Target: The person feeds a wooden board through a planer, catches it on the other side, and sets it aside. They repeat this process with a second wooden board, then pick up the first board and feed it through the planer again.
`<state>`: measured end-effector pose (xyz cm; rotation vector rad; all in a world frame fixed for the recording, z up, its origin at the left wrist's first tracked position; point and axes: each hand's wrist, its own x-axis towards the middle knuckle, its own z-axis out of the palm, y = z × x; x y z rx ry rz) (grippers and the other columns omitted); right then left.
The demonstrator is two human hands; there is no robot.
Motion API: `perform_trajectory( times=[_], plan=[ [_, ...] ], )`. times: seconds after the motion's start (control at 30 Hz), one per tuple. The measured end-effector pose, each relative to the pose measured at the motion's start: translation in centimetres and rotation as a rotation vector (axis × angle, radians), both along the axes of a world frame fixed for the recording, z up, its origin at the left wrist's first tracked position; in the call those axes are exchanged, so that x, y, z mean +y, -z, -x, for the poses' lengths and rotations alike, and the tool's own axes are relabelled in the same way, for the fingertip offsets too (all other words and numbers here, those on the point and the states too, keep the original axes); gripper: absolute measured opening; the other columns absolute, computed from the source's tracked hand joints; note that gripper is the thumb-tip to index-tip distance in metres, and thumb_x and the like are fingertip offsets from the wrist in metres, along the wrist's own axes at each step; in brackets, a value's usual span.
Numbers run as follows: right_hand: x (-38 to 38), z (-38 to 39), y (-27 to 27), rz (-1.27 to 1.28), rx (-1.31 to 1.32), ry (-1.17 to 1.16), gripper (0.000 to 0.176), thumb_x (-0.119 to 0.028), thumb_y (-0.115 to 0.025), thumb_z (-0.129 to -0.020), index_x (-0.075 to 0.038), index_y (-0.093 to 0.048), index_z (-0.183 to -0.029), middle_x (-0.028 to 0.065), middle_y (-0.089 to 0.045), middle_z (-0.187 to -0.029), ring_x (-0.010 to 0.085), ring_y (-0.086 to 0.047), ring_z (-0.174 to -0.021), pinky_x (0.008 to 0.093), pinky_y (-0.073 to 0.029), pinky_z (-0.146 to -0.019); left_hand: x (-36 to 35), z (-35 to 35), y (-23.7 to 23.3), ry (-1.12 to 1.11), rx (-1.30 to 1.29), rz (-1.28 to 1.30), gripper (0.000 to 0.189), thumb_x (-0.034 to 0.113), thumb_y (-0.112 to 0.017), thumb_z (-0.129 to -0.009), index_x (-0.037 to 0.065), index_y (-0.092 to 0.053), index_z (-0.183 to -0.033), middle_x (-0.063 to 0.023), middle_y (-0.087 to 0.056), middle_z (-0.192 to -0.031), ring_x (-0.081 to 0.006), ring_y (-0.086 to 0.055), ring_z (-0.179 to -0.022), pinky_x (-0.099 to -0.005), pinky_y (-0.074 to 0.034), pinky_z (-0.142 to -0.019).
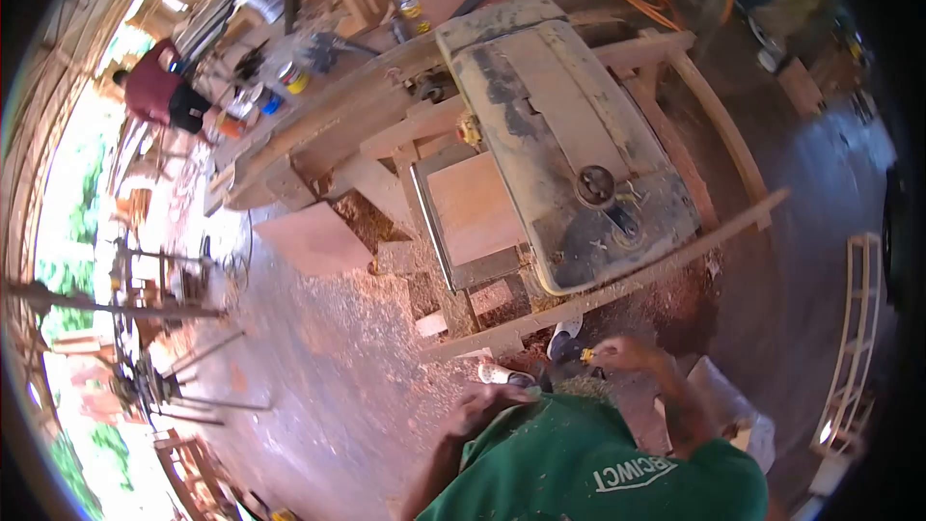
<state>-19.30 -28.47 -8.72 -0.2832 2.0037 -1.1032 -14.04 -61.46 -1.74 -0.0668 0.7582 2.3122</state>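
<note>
Small yellow item (586,355) in hand, near side of planer (540,125), right hand's (625,354) fingers closed round it; left hand (477,411) at green shirt (579,453), finger closure unclear; board (473,205) left of planer; regrip would need right fingers loosened

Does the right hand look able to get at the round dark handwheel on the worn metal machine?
Probably, with a lean over the long wooden rail: nothing covers the handwheel. But the right hand holds a small yellow object, which may need setting down first.
</note>
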Motion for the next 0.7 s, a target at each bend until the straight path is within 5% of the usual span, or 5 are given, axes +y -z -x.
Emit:
perform_trajectory(
  times=[0.1,0.2,0.3,0.57,0.7],
  plan=[
    [-7.9,0.6,-10.4,0.590,0.036,0.189,0.051,-0.031,-0.063,-0.080,-0.001,-0.049,-0.119,0.0134,-0.062,-0.093,0.0181,-0.059,-0.081,0.0305,-0.043,-0.083,3.5,3.9,-1.9,0.082,0.124,-0.146,0.046,0.039,-0.042,-0.090,-0.003,-0.060,-0.097,-0.0194,-0.063,-0.083,-0.0321,-0.055,-0.099,-0.0442,-0.038,-0.091],
    [-10.8,-1.0,-11.8,0.679,-0.070,0.438,0.031,-0.013,-0.064,-0.079,-0.001,-0.057,-0.106,0.0104,-0.062,-0.088,0.0231,-0.061,-0.081,0.0348,-0.047,-0.070,5.4,5.9,-2.7,0.090,0.264,-0.291,0.047,0.041,-0.041,-0.090,-0.001,-0.062,-0.092,-0.0150,-0.061,-0.067,-0.0311,-0.057,-0.081,-0.0393,-0.042,-0.076],
    [-10.0,-2.7,-14.7,0.309,0.295,0.427,0.021,-0.003,-0.060,-0.077,-0.002,-0.059,-0.098,0.0109,-0.060,-0.082,0.0245,-0.061,-0.077,0.0331,-0.046,-0.067,6.9,5.7,-3.3,0.076,0.178,-0.436,0.046,0.038,-0.040,-0.091,-0.002,-0.061,-0.088,-0.0151,-0.060,-0.070,-0.0291,-0.057,-0.078,-0.0384,-0.044,-0.072],
    [-4.3,-1.1,-11.8,-0.032,0.253,-0.088,0.015,-0.016,-0.055,-0.075,-0.006,-0.059,-0.087,0.0144,-0.060,-0.086,0.0317,-0.059,-0.082,0.0384,-0.046,-0.072,8.6,4.5,-2.1,0.302,0.332,0.044,0.036,0.024,-0.042,-0.092,-0.008,-0.059,-0.097,-0.0179,-0.061,-0.089,-0.0263,-0.057,-0.089,-0.0378,-0.042,-0.084],
    [4.6,2.9,-10.6,-0.110,0.244,0.100,0.019,-0.022,-0.052,-0.080,-0.005,-0.059,-0.084,0.0167,-0.060,-0.085,0.0337,-0.059,-0.075,0.0422,-0.047,-0.066,8.6,6.1,-1.1,0.313,0.421,0.534,0.032,0.022,-0.043,-0.093,-0.004,-0.062,-0.097,-0.0141,-0.064,-0.088,-0.0232,-0.058,-0.092,-0.0338,-0.040,-0.088]
  ],
)
